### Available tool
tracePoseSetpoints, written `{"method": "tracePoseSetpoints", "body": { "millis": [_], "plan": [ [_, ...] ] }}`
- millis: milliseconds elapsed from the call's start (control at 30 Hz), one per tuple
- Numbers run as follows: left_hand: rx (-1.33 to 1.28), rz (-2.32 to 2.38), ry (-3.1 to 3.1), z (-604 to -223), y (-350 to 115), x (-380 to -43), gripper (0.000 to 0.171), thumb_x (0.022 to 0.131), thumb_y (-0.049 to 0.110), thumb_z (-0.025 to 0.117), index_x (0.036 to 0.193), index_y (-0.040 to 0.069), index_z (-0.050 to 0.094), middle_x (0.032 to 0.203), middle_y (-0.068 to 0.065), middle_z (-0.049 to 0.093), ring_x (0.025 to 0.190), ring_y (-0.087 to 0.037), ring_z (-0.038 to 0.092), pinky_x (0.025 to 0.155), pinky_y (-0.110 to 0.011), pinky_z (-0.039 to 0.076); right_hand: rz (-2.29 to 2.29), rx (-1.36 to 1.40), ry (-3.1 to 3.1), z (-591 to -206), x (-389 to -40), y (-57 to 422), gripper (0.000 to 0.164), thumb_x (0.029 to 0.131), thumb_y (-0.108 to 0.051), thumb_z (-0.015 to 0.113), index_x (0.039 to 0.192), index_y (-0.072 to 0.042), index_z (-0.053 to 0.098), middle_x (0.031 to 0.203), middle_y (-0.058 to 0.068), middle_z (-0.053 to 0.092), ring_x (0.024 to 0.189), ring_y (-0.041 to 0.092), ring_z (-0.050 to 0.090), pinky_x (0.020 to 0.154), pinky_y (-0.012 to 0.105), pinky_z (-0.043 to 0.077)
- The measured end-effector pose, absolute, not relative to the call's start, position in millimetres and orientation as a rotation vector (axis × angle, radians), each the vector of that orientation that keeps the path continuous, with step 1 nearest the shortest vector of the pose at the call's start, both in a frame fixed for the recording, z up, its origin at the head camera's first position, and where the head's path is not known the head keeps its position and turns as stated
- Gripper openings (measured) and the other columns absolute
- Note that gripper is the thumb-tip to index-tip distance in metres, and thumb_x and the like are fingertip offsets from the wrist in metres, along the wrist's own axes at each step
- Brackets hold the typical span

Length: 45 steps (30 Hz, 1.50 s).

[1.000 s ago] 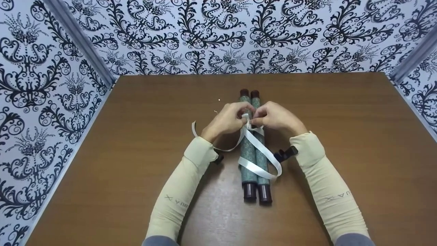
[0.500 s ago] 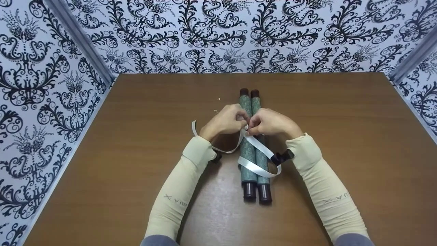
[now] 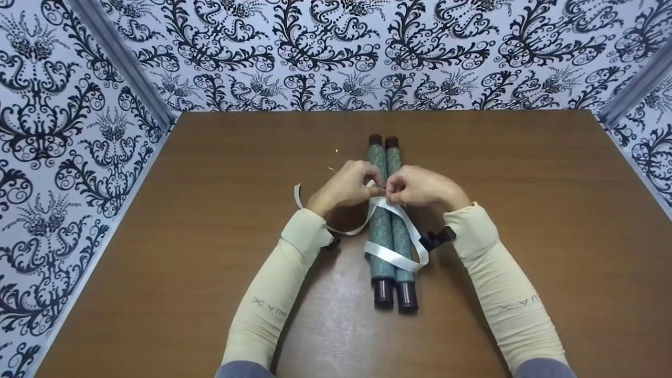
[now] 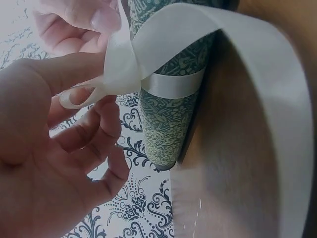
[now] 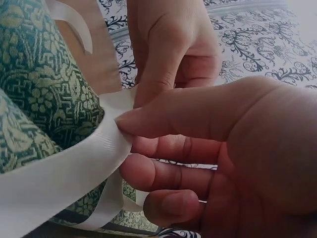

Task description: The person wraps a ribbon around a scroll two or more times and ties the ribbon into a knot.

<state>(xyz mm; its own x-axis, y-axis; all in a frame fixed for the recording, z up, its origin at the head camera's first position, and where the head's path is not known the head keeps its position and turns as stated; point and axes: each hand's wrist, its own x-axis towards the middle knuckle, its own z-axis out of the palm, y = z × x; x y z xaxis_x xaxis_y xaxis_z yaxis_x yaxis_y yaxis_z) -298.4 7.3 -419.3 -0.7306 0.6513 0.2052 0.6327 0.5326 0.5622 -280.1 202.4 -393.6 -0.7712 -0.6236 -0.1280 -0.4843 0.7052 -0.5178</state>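
A scroll rolled from both ends lies lengthwise on the table, its two green patterned rolls (image 3: 381, 226) side by side with dark brown end knobs (image 3: 384, 294). White satin ribbon (image 3: 391, 256) goes round the rolls near their middle. At that crossing my left hand (image 3: 349, 184) pinches a small ribbon loop (image 4: 81, 96), its other fingers loosely bent. Facing it, my right hand (image 3: 422, 186) pinches the ribbon band (image 5: 106, 144) between thumb and fingers. The long ribbon length from there curves right and back over the lower rolls. Another ribbon tail (image 3: 297, 195) trails left behind my left wrist.
The brown wooden table (image 3: 210, 236) surrounds the scroll. Two tiny pale scraps (image 3: 332, 169) lie left of it. Patterned walls (image 3: 341, 58) border the table at back and sides. Dark wrist mounts (image 3: 438, 239) sit close to the ribbon.
My right hand has moved down toward me, then slightly back right. The ribbon's right-hand curve is drawn in a little narrower. My left hand stays nearly in place.
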Motion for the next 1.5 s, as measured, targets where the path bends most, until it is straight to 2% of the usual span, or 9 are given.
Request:
{"method": "tracePoseSetpoints", "body": {
  "millis": [100, 267, 400, 667, 1033, 1333, 1500],
  "plan": [
    [1.138, 1.038, 2.684, -420.6, 8.4, -299.2, 0.007, 0.085, 0.006, 0.073, 0.092, 0.006, 0.071, 0.087, -0.005, 0.069, 0.079, -0.014, 0.059, 0.072, -0.026, 0.047, -0.676, -0.846, 2.649, -393.3, -280.8, 203.7, 0.005, 0.085, -0.009, 0.067, 0.081, -0.007, 0.070, 0.076, 0.002, 0.065, 0.071, 0.015, 0.057, 0.065, 0.029, 0.046],
    [1.120, 1.134, 2.621, -423.7, 10.5, -300.4, 0.019, 0.084, -0.004, 0.064, 0.100, 0.006, 0.070, 0.087, -0.003, 0.068, 0.078, -0.010, 0.058, 0.071, -0.022, 0.047, -0.681, -0.811, 2.699, -392.0, -281.8, 205.6, 0.006, 0.085, -0.008, 0.067, 0.081, -0.007, 0.072, 0.076, 0.002, 0.066, 0.072, 0.017, 0.058, 0.066, 0.029, 0.046],
    [1.084, 1.198, 2.562, -425.8, 11.0, -300.5, 0.021, 0.086, -0.001, 0.062, 0.105, 0.006, 0.070, 0.089, -0.004, 0.070, 0.080, -0.011, 0.060, 0.073, -0.021, 0.046, -0.699, -0.786, 2.722, -392.0, -281.6, 205.9, 0.006, 0.085, -0.008, 0.068, 0.081, -0.006, 0.073, 0.074, 0.000, 0.065, 0.068, 0.014, 0.055, 0.062, 0.028, 0.044],
    [1.088, 1.130, 2.566, -425.6, 13.5, -297.8, 0.028, 0.085, 0.009, 0.069, 0.114, 0.007, 0.068, 0.092, -0.004, 0.070, 0.084, -0.016, 0.061, 0.077, -0.025, 0.047, -0.746, -0.719, 2.758, -394.2, -281.4, 206.9, 0.007, 0.084, -0.008, 0.068, 0.080, -0.006, 0.073, 0.073, 0.001, 0.066, 0.066, 0.014, 0.054, 0.062, 0.027, 0.043],
    [1.108, 1.041, 2.657, -426.0, 18.8, -294.3, 0.015, 0.085, 0.011, 0.075, 0.100, 0.006, 0.074, 0.094, -0.006, 0.073, 0.084, -0.016, 0.062, 0.078, -0.027, 0.049, -0.834, -0.756, 2.772, -392.5, -285.0, 217.6, 0.008, 0.085, -0.005, 0.067, 0.089, -0.006, 0.073, 0.083, 0.006, 0.070, 0.075, 0.018, 0.058, 0.068, 0.032, 0.046],
    [1.087, 1.025, 2.687, -427.0, 17.5, -294.0, 0.010, 0.084, 0.016, 0.077, 0.089, 0.008, 0.075, 0.088, -0.005, 0.072, 0.082, -0.016, 0.061, 0.076, -0.029, 0.048, -0.852, -0.831, 2.714, -403.0, -290.7, 220.3, 0.019, 0.079, 0.002, 0.070, 0.098, -0.001, 0.068, 0.093, 0.015, 0.069, 0.089, 0.030, 0.064, 0.083, 0.046, 0.052],
    [1.096, 1.001, 2.722, -426.5, 18.0, -293.0, 0.007, 0.084, 0.016, 0.076, 0.086, 0.009, 0.075, 0.086, -0.004, 0.072, 0.082, -0.017, 0.062, 0.077, -0.030, 0.048, -0.830, -0.848, 2.751, -410.6, -292.4, 216.4, 0.015, 0.079, 0.002, 0.068, 0.093, -0.002, 0.070, 0.090, 0.012, 0.069, 0.087, 0.028, 0.063, 0.079, 0.042, 0.050]
  ]
}}
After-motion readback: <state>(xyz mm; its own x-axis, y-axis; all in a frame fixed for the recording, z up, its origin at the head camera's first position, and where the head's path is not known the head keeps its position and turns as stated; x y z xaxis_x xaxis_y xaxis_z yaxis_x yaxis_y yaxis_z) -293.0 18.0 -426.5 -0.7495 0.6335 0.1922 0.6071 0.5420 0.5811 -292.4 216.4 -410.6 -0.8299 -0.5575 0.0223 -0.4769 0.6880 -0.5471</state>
